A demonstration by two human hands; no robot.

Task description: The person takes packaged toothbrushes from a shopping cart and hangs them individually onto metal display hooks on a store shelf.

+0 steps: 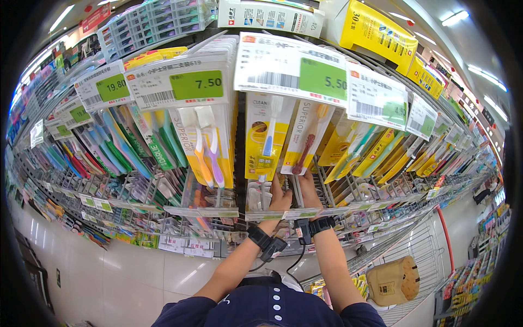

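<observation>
Both hands reach in among hanging toothbrush packs at the middle of a store rack. My left hand [281, 199] is below a yellow-and-white pack with a blue-and-white toothbrush [267, 141]; its upper fingers are partly hidden by the packs. Just to its right, my right hand [309, 191] reaches up to the lower edge of a pack with a dark red toothbrush [304, 151]. Its fingertips go behind that pack, so what they hold is hidden. Left of the hands hangs a twin pack with orange and purple toothbrushes [208, 159].
Price tags [291, 67] on metal hooks jut out above the hands. A clear shelf lip [282, 215] runs beneath the wrists. At the lower right stands a wire shopping cart [427, 245] holding a tan bag [386, 282]. Yellow boxes [378, 34] sit on top of the rack.
</observation>
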